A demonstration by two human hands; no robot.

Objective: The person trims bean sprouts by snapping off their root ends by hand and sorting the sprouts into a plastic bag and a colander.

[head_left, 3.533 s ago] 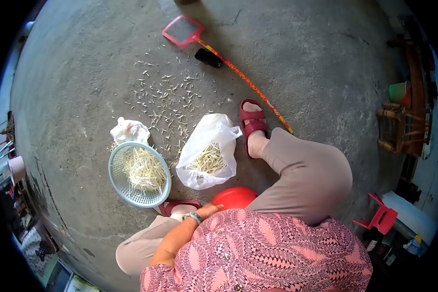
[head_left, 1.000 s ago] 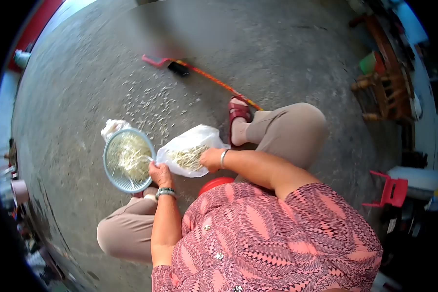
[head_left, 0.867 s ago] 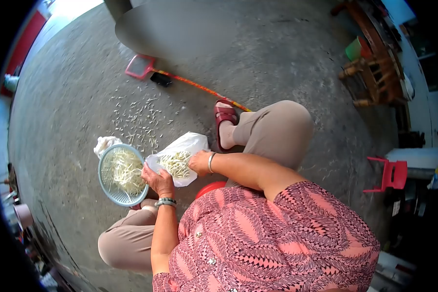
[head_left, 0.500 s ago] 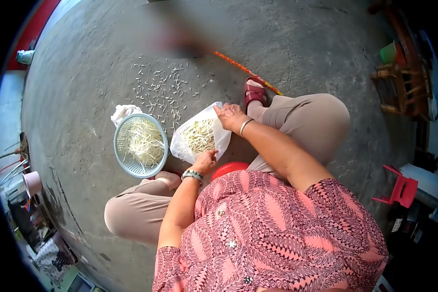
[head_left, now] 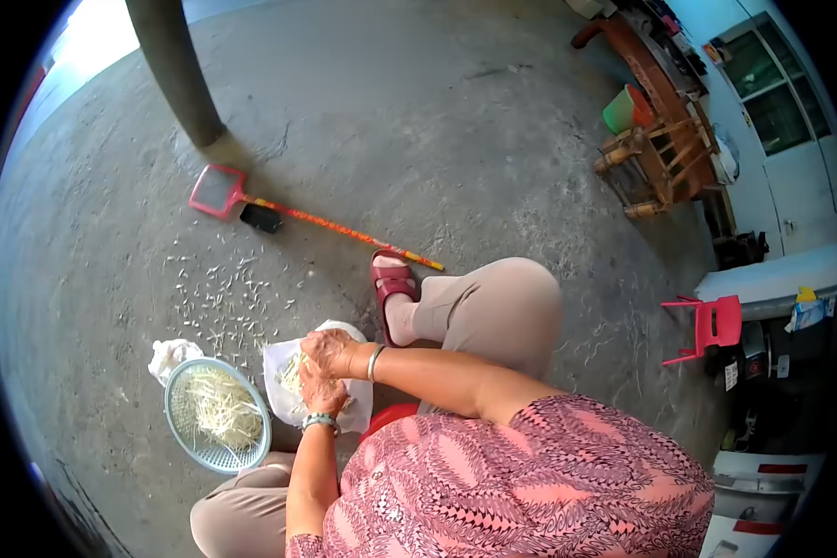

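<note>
My left hand [head_left: 322, 392], with a beaded bracelet at the wrist, and my right hand [head_left: 333, 352], with a silver bangle, meet over a white plastic bag [head_left: 355, 409]. The fingers of both hands are bent and closed; whatever is between them is too small to make out. Pale bean sprouts [head_left: 291, 379] show in the bag, partly covered by my hands. To the left, a light blue plastic basket [head_left: 171, 418] holds a heap of white bean sprouts [head_left: 221, 409]. Small trimmed bits [head_left: 219, 296] lie scattered on the floor beyond.
A pink-framed fly swatter [head_left: 218, 191] with an orange patterned handle lies near my red sandal [head_left: 392, 284], beside a black object [head_left: 261, 219]. A crumpled white bag [head_left: 172, 357] touches the basket. A pillar [head_left: 181, 79], a wooden chair [head_left: 656, 167] and a pink stool [head_left: 716, 330] stand farther off.
The view has swung to the right. My right hand has left the bag's far edge and come together with my left hand over the sprouts.
</note>
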